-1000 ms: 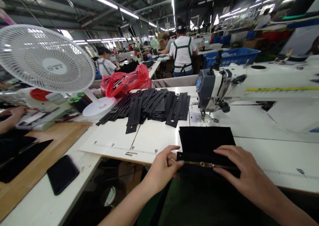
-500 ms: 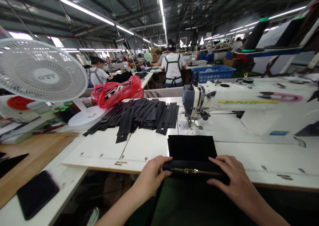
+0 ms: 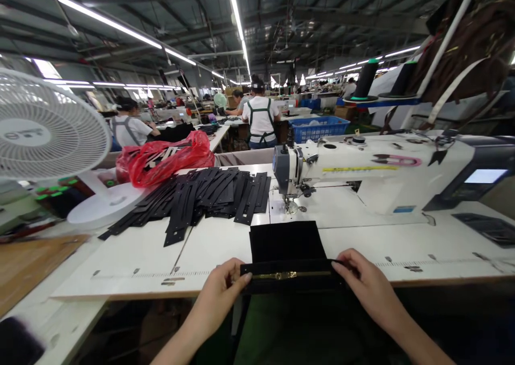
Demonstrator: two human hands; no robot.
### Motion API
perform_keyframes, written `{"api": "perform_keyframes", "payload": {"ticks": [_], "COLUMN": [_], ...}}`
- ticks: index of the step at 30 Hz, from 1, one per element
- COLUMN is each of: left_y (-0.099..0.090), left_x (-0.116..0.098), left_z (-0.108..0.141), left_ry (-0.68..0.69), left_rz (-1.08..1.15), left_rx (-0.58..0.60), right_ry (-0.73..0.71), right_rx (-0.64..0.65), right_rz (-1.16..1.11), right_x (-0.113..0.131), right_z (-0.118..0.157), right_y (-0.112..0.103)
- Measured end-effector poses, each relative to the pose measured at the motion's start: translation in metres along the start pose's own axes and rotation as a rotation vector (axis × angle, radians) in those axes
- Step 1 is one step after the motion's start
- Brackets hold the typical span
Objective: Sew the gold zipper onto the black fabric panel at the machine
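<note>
A black fabric piece with a gold zipper (image 3: 277, 275) lies across the table's front edge, its back part flat on the white top. My left hand (image 3: 223, 284) pinches the left end of the zipper strip between thumb and fingers. At the other end, my right hand (image 3: 358, 272) grips the strip's corner, thumb on top. Behind the fabric stands a white sewing machine (image 3: 362, 177), its needle and presser foot apart from the cloth. The lower part of the piece hangs toward my lap and is dark.
Many black slotted strips (image 3: 201, 193) lie piled on the left of the table. Beside them are a red plastic bag (image 3: 161, 158) and a white fan (image 3: 44, 129). Thread cones (image 3: 367, 80) stand at the right back. Co-workers (image 3: 259, 115) sit beyond a blue basket (image 3: 317, 129).
The view has turned to the right. My hands have shifted their hold to the ends of the zipper strip, which now lies flatter and more spread out.
</note>
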State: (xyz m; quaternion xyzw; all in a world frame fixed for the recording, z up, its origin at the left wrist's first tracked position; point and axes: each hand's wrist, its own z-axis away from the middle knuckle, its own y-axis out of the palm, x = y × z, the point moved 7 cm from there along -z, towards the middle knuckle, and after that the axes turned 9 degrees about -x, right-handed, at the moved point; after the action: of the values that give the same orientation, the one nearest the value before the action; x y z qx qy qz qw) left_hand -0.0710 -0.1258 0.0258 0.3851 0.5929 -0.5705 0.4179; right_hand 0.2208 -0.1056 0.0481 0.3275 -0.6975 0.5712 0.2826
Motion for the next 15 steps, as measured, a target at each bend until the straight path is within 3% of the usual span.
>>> {"api": "perform_keyframes", "payload": {"ticks": [8,15], "left_y": [-0.017,-0.023], "left_x": [0.004,0.002], "left_z": [0.001,0.000], "left_ry": [-0.062,-0.066], "left_rz": [0.111,0.127], "left_rx": [-0.047,-0.054], "right_ry": [-0.032,-0.035], "right_rx": [0.016,-0.135], "right_rz": [-0.030,-0.012], "right_x": [0.008,0.003], "right_z": [-0.008,-0.018], "right_y": [0.011,0.014]}}
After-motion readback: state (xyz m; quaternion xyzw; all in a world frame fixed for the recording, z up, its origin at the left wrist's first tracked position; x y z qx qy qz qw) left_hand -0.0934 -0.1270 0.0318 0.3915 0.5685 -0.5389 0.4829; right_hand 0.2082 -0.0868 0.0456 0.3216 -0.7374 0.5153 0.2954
